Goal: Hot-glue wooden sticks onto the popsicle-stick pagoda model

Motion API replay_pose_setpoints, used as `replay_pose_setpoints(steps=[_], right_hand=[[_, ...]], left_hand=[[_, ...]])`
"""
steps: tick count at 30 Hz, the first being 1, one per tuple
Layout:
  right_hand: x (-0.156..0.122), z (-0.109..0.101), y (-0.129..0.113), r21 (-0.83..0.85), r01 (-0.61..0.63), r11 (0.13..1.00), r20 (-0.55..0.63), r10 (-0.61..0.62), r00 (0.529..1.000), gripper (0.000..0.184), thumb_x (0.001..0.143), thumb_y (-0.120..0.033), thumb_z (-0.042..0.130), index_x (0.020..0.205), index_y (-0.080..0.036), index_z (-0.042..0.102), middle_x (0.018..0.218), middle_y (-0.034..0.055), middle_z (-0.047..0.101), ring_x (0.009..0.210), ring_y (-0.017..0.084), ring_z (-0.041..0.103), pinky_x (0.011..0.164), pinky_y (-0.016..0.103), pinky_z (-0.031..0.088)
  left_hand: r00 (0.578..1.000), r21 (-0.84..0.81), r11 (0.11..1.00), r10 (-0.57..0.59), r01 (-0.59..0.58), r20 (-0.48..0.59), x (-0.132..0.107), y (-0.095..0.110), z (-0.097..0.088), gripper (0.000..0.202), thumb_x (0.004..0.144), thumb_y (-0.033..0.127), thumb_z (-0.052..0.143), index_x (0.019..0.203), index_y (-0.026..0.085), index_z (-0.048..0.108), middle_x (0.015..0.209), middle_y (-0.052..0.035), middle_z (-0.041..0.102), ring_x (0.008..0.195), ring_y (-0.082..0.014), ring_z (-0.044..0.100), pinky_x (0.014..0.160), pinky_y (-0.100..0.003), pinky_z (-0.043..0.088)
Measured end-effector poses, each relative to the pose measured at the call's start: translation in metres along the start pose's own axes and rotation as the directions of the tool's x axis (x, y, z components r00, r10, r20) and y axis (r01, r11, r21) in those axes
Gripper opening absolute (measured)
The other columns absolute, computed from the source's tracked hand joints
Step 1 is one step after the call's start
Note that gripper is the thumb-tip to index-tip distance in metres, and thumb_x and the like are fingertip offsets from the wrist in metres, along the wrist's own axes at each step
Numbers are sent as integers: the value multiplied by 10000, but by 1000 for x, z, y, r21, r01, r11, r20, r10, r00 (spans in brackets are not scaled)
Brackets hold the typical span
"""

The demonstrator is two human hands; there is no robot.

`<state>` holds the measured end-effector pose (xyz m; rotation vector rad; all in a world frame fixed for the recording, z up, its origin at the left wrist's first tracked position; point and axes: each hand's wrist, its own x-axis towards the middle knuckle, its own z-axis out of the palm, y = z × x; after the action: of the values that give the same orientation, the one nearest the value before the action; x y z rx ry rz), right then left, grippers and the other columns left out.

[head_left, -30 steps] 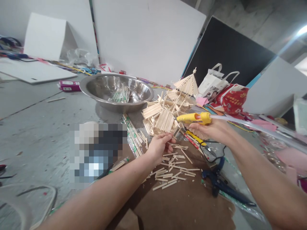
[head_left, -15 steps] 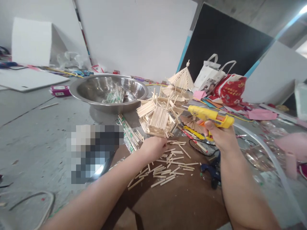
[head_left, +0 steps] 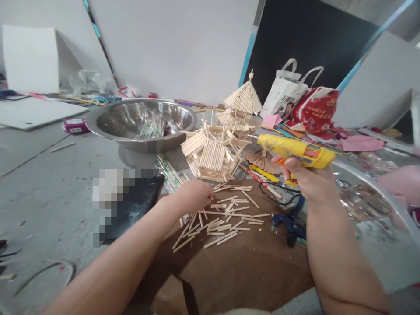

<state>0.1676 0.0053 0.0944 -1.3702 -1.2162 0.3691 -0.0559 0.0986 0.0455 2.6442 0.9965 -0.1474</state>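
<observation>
My right hand is wrapped round a yellow hot glue gun, its nozzle pointing left toward the stick models. My left hand hovers over the near side of the stick pile, fingers curled together; whatever they may hold is hidden. Just beyond it stands a small many-sided model of pale wooden sticks, with slatted panels and upright posts. A second stick model with a pointed roof is behind. Short loose sticks lie scattered on a brown board.
A steel basin holding packets of sticks is at left. Nearer are more packaged sticks and a dark tablet-like device. On the right lie a yellow cutter, a dark blue tool and bags.
My left hand has shifted a little left, away from the model's base. The glue gun stays in my right hand, slightly further right. The whole view has shifted slightly.
</observation>
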Motion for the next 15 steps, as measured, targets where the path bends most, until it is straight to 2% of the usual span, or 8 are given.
replay_pose_setpoints(steps=[4, 8, 11, 15], right_hand=[[0, -3, 1, -35, -1, 999, 13, 1, 1000, 228, 644, -420, 574, 668, -196, 605, 531, -5, 560, 394, 99, 426, 389, 268, 364], [-1, -5, 7, -46, -30, 999, 46, 32, 998, 221, 663, -394, 568, 716, -181, 603, 542, 1, 569, 423, 105, 447, 421, 277, 377], [-2, -5, 10, -67, -33, 997, 57, 37, 998, 223, 674, -380, 564, 799, -198, 592, 539, -11, 572, 445, 112, 462, 445, 282, 387], [-3, -4, 9, -142, -1, 990, 56, 10, 998, 226, 671, -421, 548, 721, -206, 595, 631, 6, 609, 439, 103, 447, 448, 288, 389]], left_hand=[[999, 91, 996, -8, 3, 52, -2, -8, -3, 198, 642, 147, 429, 665, 197, 619, 694, -69, 612, 623, -167, 522, 591, -274, 375], [998, 133, 989, -67, 65, 12, -5, -20, -8, 191, 644, 161, 422, 687, 200, 605, 700, -64, 597, 633, -172, 520, 576, -272, 370], [996, 123, 989, -84, 83, -1, -4, -24, -7, 201, 640, 182, 437, 754, 204, 601, 804, -71, 602, 713, -189, 531, 595, -272, 376], [997, 89, 994, -70, 69, 15, 0, -22, -4, 214, 632, 192, 457, 784, 208, 606, 869, -69, 598, 752, -183, 533, 614, -261, 382]])
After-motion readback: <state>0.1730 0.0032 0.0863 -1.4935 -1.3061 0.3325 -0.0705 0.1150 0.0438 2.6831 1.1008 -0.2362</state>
